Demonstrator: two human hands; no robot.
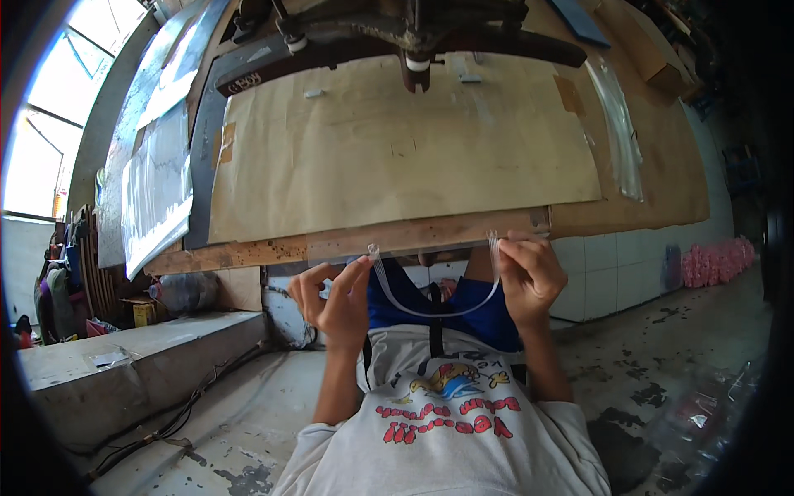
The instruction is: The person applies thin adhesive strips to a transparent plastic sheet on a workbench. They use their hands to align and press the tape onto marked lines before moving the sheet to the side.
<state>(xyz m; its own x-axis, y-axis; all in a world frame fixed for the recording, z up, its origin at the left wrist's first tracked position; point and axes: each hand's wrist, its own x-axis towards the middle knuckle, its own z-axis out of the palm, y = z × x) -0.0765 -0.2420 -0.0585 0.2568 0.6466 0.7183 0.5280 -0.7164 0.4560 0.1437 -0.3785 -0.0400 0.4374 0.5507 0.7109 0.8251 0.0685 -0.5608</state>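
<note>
A thin, clear plastic strap (438,315) hangs in a U between my two hands, in front of the worktable's near edge. My left hand (332,299) pinches near its left end, thumb and forefinger together, the other fingers bent. At the other end, my right hand (529,279) has its fingertips closed on the strap. Both ends point up and look slightly broader, like small loops or tabs. Beyond my hands lies a large yellowish sheet (397,165), taped on the table with brown tape. A see-through film seems to lie along the wooden edge (347,246); its outline is faint.
A dark metal machine frame (347,51) spans the table's far side. Clear plastic sheets (157,194) lie at the left, more clear plastic (616,132) at the right. A cardboard box (649,54) sits far right. Cables (186,405) run along the low ledge (157,331). Pink bundles (718,263) stand on the floor.
</note>
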